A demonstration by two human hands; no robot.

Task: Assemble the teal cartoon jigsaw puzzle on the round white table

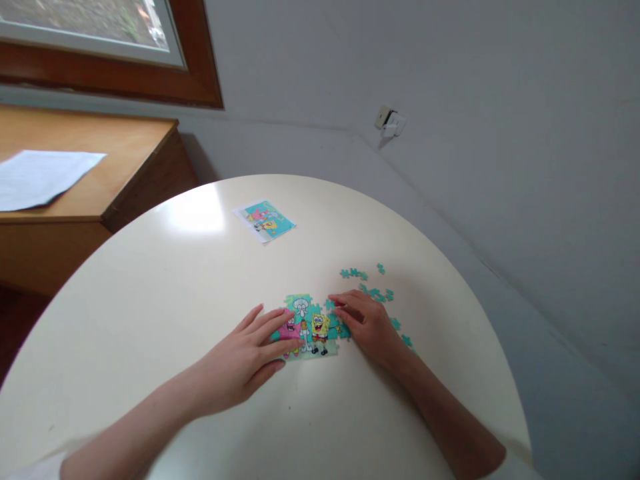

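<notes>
A partly joined cartoon jigsaw puzzle (305,333) lies flat on the table, with pink, grey-green and yellow figures on a teal ground. My left hand (250,357) rests with spread fingers over its left side, covering part of the pink figure. At the upper right edge, my right hand (367,323) has thumb and fingers bent together around a small teal puzzle piece (329,304), which touches or nearly touches the joined part. Loose teal puzzle pieces (375,292) are scattered beyond and to the right of my right hand.
A printed picture card (267,221) of the same cartoon lies farther back on the round white table (150,300). To the left stands a wooden cabinet (140,127) with white paper (45,175) on top. Behind, a plug (393,125) sits in the wall socket.
</notes>
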